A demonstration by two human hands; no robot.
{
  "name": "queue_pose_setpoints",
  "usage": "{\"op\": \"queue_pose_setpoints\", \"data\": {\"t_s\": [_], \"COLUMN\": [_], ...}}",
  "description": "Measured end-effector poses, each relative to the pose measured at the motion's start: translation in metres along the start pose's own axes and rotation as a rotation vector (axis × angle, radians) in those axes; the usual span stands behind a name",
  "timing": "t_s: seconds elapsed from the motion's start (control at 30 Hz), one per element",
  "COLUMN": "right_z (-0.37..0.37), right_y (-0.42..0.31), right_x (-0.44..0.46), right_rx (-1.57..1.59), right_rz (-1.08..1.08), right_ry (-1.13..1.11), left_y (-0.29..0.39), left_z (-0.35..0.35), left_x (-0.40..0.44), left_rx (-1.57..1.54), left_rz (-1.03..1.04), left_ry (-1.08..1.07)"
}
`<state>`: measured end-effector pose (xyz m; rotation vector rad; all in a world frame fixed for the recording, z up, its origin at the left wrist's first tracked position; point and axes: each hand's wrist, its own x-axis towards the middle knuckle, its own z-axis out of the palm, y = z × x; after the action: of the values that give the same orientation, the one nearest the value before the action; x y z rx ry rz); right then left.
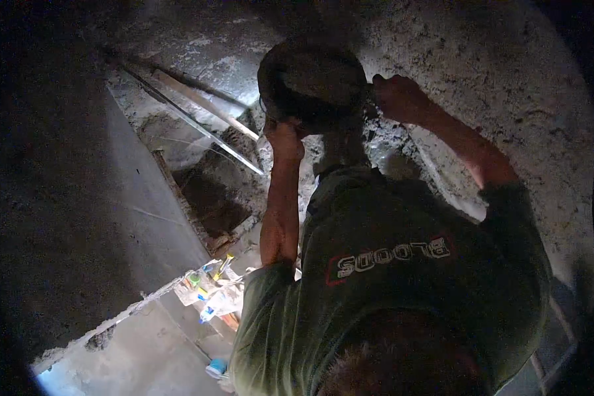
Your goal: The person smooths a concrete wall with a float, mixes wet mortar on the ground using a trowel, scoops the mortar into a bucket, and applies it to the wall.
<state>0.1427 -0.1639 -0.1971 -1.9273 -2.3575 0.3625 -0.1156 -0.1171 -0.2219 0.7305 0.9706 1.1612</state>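
Bucket is out past the shirt hem, gripped both sides, likely to keep it from tipping. Left hand fingers look curled on the near edge, tips lost in shadow; right hand is fisted at the right side, presumably sharing the load.

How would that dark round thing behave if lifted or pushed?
Probably stiff: the dark round thing keeps a smooth outline without visible sag. Possibly awkward or heavy: the left hand and right hand are both at its edge, though it's too dark to judge contents. Might roll if set on edge, given that rounded outline.
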Motion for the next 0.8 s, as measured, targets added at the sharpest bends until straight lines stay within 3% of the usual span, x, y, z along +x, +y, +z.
{"op": "queue_pose_setpoints", "data": {"t_s": [0.1, 0.2, 0.27, 0.33, 0.37, 0.43, 0.47, 0.57, 0.67, 0.73, 0.8], "right_z": [-0.007, 0.005, -0.021, -0.052, -0.063, -0.086, -0.095, -0.121, -0.16, -0.22, -0.26], "right_y": [0.005, 0.034, 0.022, 0.011, 0.011, 0.006, 0.005, 0.028, 0.034, -0.01, -0.034], "right_x": [0.005, 0.027, 0.04, 0.047, 0.057, 0.092, 0.098, 0.135, 0.208, 0.218, 0.239], "right_rx": [0.045, -0.159, -0.151, -0.053, -0.088, -0.272, -0.292, -0.469, -0.342, -0.498, -0.264], "right_rz": [0.034, -0.262, 0.022, 0.047, -0.049, 0.052, 0.074, -0.228, -0.376, -0.431, -0.6], "right_ry": [0.085, 0.089, -0.141, -0.113, -0.118, -0.302, -0.232, 0.273, 0.128, 0.158, 0.159], "left_y": [-0.015, -0.018, -0.002, 0.009, 0.007, 0.003, -0.005, -0.001, 0.009, 0.014, 0.02], "left_z": [-0.013, -0.02, -0.013, -0.015, -0.021, -0.038, -0.056, -0.08, -0.112, -0.131, -0.145], "left_x": [0.015, 0.03, 0.029, 0.021, 0.025, 0.045, 0.056, 0.07, 0.091, 0.099, 0.109], "left_rx": [-0.03, -0.038, 0.008, -0.043, 0.27, 0.267, -0.039, -0.067, -0.019, 0.003, 0.013], "left_rz": [0.029, 0.121, 0.022, 0.01, 0.244, 0.276, 0.049, 0.071, 0.117, 0.119, 0.122], "left_ry": [-0.042, -0.029, 0.1, 0.026, 0.008, 0.057, 0.099, 0.18, 0.204, 0.247, 0.286]}}
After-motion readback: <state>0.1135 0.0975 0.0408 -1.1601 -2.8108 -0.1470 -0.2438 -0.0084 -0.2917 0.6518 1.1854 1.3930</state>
